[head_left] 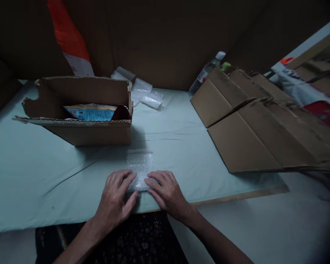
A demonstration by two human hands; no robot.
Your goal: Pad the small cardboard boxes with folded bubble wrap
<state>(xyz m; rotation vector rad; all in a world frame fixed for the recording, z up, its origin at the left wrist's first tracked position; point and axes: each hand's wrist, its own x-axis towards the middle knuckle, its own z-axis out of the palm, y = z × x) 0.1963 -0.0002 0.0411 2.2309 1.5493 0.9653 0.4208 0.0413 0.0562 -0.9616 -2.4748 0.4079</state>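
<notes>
This looks like a packing workspace, with a cardboard box and bubble wrap on a cloth-covered table.

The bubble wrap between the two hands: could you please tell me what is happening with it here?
A person has the left hand and right hand at either side of a small piece of bubble wrap, near the front edge of a cloth-covered table. Beyond the left hand stands an open cardboard box with a blue packet inside. More pieces of bubble wrap lie farther back, and brown cardboard is on the right.
</notes>
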